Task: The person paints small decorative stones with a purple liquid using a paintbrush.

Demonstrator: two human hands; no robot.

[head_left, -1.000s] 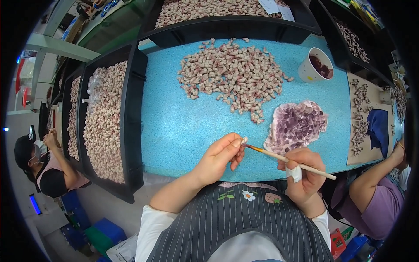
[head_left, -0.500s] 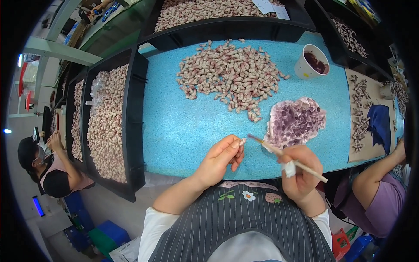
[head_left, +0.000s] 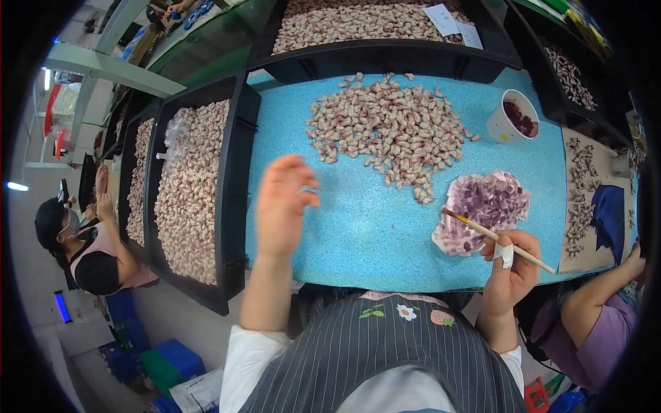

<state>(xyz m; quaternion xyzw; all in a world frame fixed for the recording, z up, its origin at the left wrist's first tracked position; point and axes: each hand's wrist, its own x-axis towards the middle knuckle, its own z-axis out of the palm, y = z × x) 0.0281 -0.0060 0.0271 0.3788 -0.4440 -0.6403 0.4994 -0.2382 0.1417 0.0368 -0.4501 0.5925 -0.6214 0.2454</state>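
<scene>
Pinching a slim brush in the closed right hand at near right, with bristles now shifted over the purple-stained cloth. Carrying the left hand away leftward over the blue tabletop, apparently pausing the brushing; loosely curled, but too blurred to tell any contents of that grip. Leaving small mottled pieces heaped farther off, left of a white cup. Hemmed in by black trays at left and far side.
</scene>
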